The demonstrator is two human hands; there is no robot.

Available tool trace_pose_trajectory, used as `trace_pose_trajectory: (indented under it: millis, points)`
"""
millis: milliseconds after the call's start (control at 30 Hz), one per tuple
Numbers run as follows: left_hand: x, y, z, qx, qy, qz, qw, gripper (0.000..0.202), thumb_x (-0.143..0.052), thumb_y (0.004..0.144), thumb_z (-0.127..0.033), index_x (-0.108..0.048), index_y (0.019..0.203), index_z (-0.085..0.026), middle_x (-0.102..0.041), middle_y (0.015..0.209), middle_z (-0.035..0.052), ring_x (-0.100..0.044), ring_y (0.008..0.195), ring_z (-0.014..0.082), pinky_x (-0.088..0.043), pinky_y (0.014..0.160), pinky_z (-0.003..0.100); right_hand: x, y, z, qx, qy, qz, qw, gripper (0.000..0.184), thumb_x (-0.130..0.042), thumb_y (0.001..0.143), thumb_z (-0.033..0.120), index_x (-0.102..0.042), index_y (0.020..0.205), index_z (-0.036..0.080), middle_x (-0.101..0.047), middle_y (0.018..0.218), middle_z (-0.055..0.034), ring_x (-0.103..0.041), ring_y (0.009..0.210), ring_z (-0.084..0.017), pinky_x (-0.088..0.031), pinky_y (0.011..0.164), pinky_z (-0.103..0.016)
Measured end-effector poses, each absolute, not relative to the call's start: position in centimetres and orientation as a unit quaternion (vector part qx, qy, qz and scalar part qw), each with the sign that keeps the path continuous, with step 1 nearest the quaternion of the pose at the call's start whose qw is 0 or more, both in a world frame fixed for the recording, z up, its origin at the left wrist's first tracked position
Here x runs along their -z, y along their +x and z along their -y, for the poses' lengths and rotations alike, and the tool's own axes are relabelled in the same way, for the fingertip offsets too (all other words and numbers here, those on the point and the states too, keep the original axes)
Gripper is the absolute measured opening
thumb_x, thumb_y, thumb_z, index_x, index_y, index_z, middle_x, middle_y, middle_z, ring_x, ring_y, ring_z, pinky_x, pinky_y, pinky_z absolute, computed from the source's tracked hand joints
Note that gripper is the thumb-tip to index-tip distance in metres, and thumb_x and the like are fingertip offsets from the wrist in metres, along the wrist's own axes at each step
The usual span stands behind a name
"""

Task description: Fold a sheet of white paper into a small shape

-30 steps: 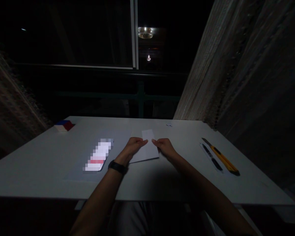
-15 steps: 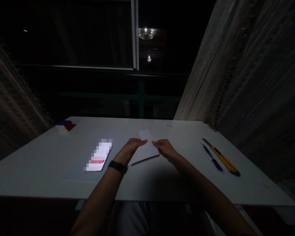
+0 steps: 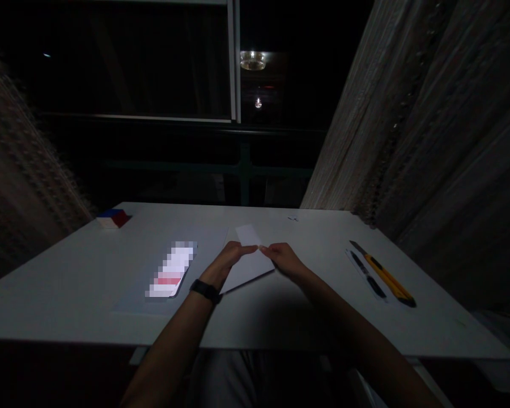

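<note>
In the centre of the frame, the left hand (image 3: 225, 263) and the right hand (image 3: 284, 259) pinch a white, flat sheet of paper (image 3: 248, 270); the step seems to be pressing it, and the next move calls for even pressure.

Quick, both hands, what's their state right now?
Left hand: closed, holding the left side of the white paper, thumb on top.
Right hand: closed, holding the same paper's right side, thumb on top.

The paper (image 3: 250, 268) is white, the cutter (image 3: 390, 280) yellow and black, the wristband (image 3: 204, 289) black.
</note>
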State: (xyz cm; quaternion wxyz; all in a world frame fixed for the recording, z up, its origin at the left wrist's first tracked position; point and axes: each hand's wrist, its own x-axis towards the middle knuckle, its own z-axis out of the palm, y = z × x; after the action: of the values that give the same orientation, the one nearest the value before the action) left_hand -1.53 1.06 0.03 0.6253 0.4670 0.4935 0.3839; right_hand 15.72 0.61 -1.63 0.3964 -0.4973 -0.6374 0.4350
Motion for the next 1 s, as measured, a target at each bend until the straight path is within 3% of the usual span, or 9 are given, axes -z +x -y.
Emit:
trace_pose_trajectory:
  millis: [200,567,767,900,1000]
  points:
    - [-0.4,-1.8,-0.9,-0.394,0.456,-0.494,0.626,0.032,-0.076,0.053,-0.033,-0.065,0.07,-0.008,-0.066,0.059,0.0073,-0.059,0.051,0.0179,-0.042,0.053,0.028,1.7,15.6,-0.4,-0.472,-0.474,0.643,0.375,0.048,-0.056,0.068,0.061,-0.052,0.051,0.017,-0.051,0.039,0.0023,-0.047,0.037,-0.01,-0.034,0.04,-0.021]
    - [-0.9,-2.4,-1.0,-0.333,0.478,-0.477,0.659,0.019,-0.068,0.061,-0.03,-0.066,0.065,-0.012,-0.065,0.059,0.005,-0.056,0.052,0.0159,-0.04,0.056,0.027,0.2,15.2,0.7,-0.609,-0.471,0.519,0.372,0.051,-0.064,0.063,0.061,-0.046,0.045,0.017,-0.039,0.031,0.0059,-0.031,0.025,-0.006,-0.035,0.029,-0.022]
    - [-1.1,-2.4,-0.7,-0.324,0.476,-0.452,0.682,0.025,-0.069,0.06,-0.034,-0.067,0.071,-0.012,-0.067,0.066,0.0049,-0.057,0.058,0.0163,-0.041,0.061,0.028,-0.3,15.1,1.0,-0.634,-0.455,0.493,0.385,0.05,-0.064,0.062,0.061,-0.047,0.046,0.017,-0.037,0.03,0.0064,-0.03,0.025,-0.005,-0.035,0.028,-0.022]
    - [-1.3,-2.3,-0.7,-0.321,0.466,-0.43,0.704,0.028,-0.07,0.06,-0.034,-0.067,0.074,-0.01,-0.067,0.071,0.006,-0.058,0.06,0.0161,-0.042,0.065,0.028,-0.5,15.1,1.0,-0.621,-0.466,0.502,0.381,0.053,-0.057,0.067,0.064,-0.047,0.046,0.017,-0.042,0.032,0.0029,-0.037,0.026,-0.007,-0.037,0.031,-0.022]
    - [-1.2,-2.2,-0.7,-0.338,0.454,-0.43,0.703,0.024,-0.069,0.063,-0.031,-0.067,0.073,-0.009,-0.067,0.069,0.0068,-0.059,0.059,0.017,-0.043,0.063,0.029,-0.4,15.2,0.8,-0.614,-0.47,0.508,0.38,0.046,-0.064,0.063,0.059,-0.054,0.053,0.015,-0.052,0.04,0.0004,-0.046,0.032,-0.009,-0.04,0.035,-0.022]
